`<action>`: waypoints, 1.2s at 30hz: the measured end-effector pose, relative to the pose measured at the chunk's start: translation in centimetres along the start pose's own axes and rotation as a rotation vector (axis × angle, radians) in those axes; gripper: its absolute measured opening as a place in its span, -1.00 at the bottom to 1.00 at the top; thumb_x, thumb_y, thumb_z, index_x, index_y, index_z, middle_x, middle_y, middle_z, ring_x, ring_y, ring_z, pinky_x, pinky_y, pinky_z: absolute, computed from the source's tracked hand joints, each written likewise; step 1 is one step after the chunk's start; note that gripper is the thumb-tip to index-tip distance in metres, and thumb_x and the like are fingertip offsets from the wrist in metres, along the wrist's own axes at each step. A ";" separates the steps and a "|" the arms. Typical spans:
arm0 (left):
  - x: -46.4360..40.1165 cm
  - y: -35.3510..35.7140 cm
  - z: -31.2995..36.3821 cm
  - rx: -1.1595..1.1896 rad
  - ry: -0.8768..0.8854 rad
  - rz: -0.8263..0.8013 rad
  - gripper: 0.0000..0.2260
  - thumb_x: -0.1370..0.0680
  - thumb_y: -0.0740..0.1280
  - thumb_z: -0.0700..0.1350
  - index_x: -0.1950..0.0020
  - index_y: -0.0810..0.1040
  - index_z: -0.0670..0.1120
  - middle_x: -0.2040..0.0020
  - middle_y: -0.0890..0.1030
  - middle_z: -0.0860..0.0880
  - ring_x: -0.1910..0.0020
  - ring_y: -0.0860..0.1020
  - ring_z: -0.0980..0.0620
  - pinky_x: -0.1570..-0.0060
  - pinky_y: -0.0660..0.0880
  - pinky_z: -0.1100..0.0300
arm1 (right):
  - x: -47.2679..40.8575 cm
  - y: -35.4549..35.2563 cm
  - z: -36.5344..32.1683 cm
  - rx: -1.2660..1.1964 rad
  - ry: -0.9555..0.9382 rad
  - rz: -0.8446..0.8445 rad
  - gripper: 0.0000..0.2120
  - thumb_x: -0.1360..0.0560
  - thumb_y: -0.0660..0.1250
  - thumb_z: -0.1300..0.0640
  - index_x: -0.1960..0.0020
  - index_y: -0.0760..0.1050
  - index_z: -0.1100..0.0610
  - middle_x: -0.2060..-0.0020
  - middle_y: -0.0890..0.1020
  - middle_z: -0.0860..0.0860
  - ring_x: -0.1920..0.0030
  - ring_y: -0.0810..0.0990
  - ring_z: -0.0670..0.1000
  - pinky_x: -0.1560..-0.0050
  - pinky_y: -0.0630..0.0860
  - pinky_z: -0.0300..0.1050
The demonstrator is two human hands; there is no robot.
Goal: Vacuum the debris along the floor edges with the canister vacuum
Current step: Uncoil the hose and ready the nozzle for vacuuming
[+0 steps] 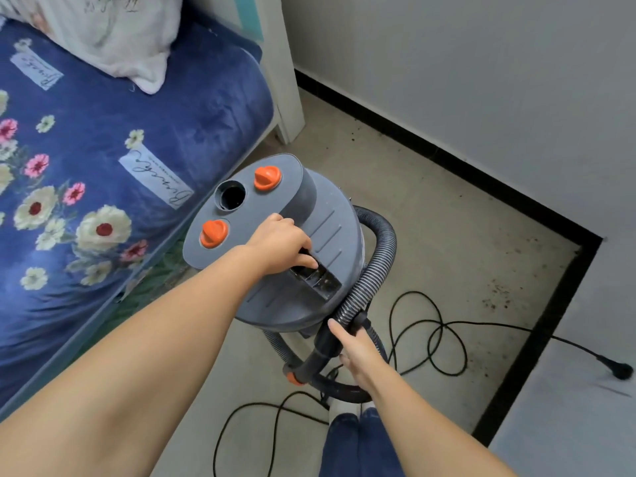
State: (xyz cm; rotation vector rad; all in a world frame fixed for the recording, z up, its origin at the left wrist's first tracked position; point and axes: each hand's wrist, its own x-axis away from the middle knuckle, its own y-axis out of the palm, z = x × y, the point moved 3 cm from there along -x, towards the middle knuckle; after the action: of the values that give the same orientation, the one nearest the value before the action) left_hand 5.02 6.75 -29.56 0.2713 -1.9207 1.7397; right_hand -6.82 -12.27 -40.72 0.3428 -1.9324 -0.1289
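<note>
Canister vacuum [275, 242] — beside the bed [103, 149]; your left hand [280, 244] curls into its top handle recess, your right hand [358, 349] wraps the hose [380, 256] end. Debris [495, 297] right of the canister, along the black skirting [430, 149] — not yet vacuumed

the canister vacuum [275, 242] has a matt grey plastic lid with smooth orange plastic knobs [267, 179]. its hose [375, 270] is ribbed black plastic. the bedcover [103, 166] looks like plush blue cloth, the floor [430, 235] speckled matt stone.
</note>
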 end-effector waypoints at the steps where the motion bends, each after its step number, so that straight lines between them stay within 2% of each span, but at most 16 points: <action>1: 0.0 0.0 0.1 0.015 -0.012 -0.007 -0.64 -0.54 0.22 0.26 0.02 0.62 0.02 0.13 0.61 0.02 -0.01 0.45 -0.03 0.00 0.19 0.16 | 0.1 0.0 0.0 -0.009 -0.005 -0.010 -0.43 -0.54 0.35 0.01 -0.48 0.25 0.07 -0.33 0.51 -0.01 -0.36 0.43 0.06 -0.40 0.27 0.04; 5: 0.2 -0.5 0.3 0.060 -0.043 -0.018 -0.64 -0.54 0.25 0.24 -0.03 0.64 0.00 0.10 0.63 -0.02 -0.03 0.45 -0.05 -0.09 0.24 0.14 | 1.7 0.8 -0.3 -0.090 -0.076 0.027 -0.65 -0.52 0.36 0.01 -0.25 0.48 0.12 -0.08 0.67 0.03 -0.12 0.62 0.05 -0.27 0.49 0.12; 10: 0.9 -1.0 0.9 0.089 -0.066 -0.032 -0.67 -0.56 0.23 0.22 -0.06 0.63 0.02 0.04 0.63 -0.04 -0.08 0.42 -0.07 -0.13 0.23 0.14 | 6.7 -2.4 -4.4 -0.002 -0.253 0.164 -0.89 -0.55 0.31 0.12 0.00 0.55 0.14 0.12 0.68 0.13 0.09 0.64 0.13 -0.07 0.56 0.13; 16: 2.1 0.0 1.3 0.103 0.017 -0.023 -0.68 -0.57 0.23 0.21 0.00 0.62 0.01 0.08 0.61 -0.02 -0.06 0.41 -0.06 -0.13 0.22 0.12 | 12.7 -7.3 -16.5 0.336 -0.455 0.332 -0.81 -0.50 0.35 0.05 0.13 0.56 0.18 0.26 0.65 0.19 0.23 0.61 0.17 0.12 0.54 0.09; 20: 3.2 1.2 1.6 0.082 0.120 0.052 -0.63 -0.57 0.21 0.23 -0.08 0.62 0.00 0.02 0.60 -0.01 -0.06 0.41 -0.05 -0.13 0.23 0.13 | 15.1 -2.1 -23.5 0.469 -0.569 0.330 -0.80 -0.53 0.32 0.05 0.16 0.53 0.18 0.34 0.62 0.18 0.43 0.60 0.07 0.40 0.53 -0.13; 22: 3.9 1.5 1.4 0.162 0.165 0.110 -0.64 -0.56 0.24 0.21 -0.14 0.60 -0.02 -0.04 0.57 -0.02 -0.11 0.42 -0.05 -0.17 0.24 0.13 | 15.9 2.0 -25.3 0.538 -0.609 0.298 -0.82 -0.54 0.32 0.08 0.16 0.53 0.16 0.35 0.59 0.14 0.48 0.57 0.02 0.46 0.51 -0.19; 25: 5.8 0.3 -0.8 0.641 0.152 0.260 -0.67 -0.56 0.34 0.06 -0.22 0.50 -0.11 -0.16 0.49 -0.06 -0.20 0.42 -0.07 -0.18 0.32 0.15 | 16.9 8.2 -26.1 0.748 -0.631 0.296 -0.85 -0.53 0.33 0.07 0.13 0.55 0.14 0.32 0.60 0.05 0.41 0.55 -0.03 0.41 0.49 -0.28; 26: 6.8 -0.5 -2.5 0.798 0.097 0.340 -0.67 -0.55 0.37 -0.02 -0.24 0.47 -0.15 -0.18 0.47 -0.08 -0.21 0.41 -0.07 -0.19 0.33 0.15 | 17.2 10.2 -26.0 0.857 -0.631 0.295 -0.84 -0.52 0.34 0.04 0.08 0.56 0.14 0.29 0.60 0.03 0.36 0.55 -0.05 0.35 0.49 -0.29; 27: 7.8 -1.3 -4.8 0.891 0.023 0.488 -0.64 -0.53 0.39 -0.09 -0.26 0.45 -0.19 -0.20 0.46 -0.11 -0.23 0.41 -0.08 -0.22 0.33 0.13 | 17.4 12.2 -26.0 0.962 -0.636 0.283 -0.81 -0.51 0.35 0.01 0.04 0.57 0.14 0.25 0.61 0.01 0.29 0.55 -0.05 0.27 0.48 -0.26; 29: 9.9 -3.3 -10.4 0.866 -0.140 0.806 -0.51 -0.47 0.43 -0.17 -0.33 0.38 -0.26 -0.27 0.42 -0.20 -0.29 0.37 -0.16 -0.31 0.30 0.02 | 18.0 15.9 -25.9 1.132 -0.642 0.240 -0.77 -0.48 0.35 -0.04 -0.01 0.57 0.10 0.22 0.59 -0.02 0.22 0.53 -0.06 0.16 0.45 -0.16; 31: 11.7 -5.5 -14.9 0.678 -0.171 0.995 -0.36 -0.42 0.46 -0.13 -0.42 0.30 -0.27 -0.36 0.34 -0.26 -0.36 0.31 -0.22 -0.39 0.24 -0.10 | 18.8 19.5 -25.6 1.283 -0.633 0.195 -0.78 -0.46 0.34 -0.07 0.00 0.56 0.04 0.27 0.57 -0.07 0.25 0.53 -0.09 0.19 0.45 -0.18; 33: 12.9 -7.6 -16.7 0.512 0.018 0.941 -0.30 -0.40 0.46 -0.07 -0.46 0.27 -0.21 -0.37 0.36 -0.20 -0.36 0.33 -0.21 -0.39 0.23 -0.17 | 19.7 22.6 -25.1 1.467 -0.615 0.176 -0.82 -0.44 0.35 -0.08 0.05 0.54 0.00 0.31 0.56 -0.10 0.30 0.52 -0.11 0.28 0.44 -0.21; 34: 13.4 -8.5 -16.5 0.483 0.133 0.818 -0.32 -0.40 0.46 -0.06 -0.46 0.30 -0.16 -0.32 0.45 -0.15 -0.30 0.41 -0.18 -0.33 0.31 -0.12 | 20.2 23.8 -24.8 1.577 -0.614 0.179 -0.82 -0.43 0.34 -0.08 0.07 0.53 0.01 0.32 0.55 -0.09 0.31 0.52 -0.08 0.31 0.43 -0.20; 36: 14.8 -9.3 -15.0 0.397 0.242 0.476 -0.48 -0.43 0.45 0.01 -0.35 0.39 -0.02 -0.12 0.59 -0.01 -0.07 0.54 -0.10 0.02 0.43 0.08 | 21.1 25.3 -24.0 1.786 -0.571 0.215 -0.83 -0.42 0.33 -0.05 0.05 0.52 0.01 0.33 0.53 -0.07 0.32 0.49 -0.05 0.33 0.37 -0.15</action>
State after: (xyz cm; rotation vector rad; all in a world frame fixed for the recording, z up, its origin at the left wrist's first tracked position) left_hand 0.85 22.82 -13.58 -0.2737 -1.5337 2.3389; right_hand 3.55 7.24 -6.45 1.3073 -2.0826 1.8946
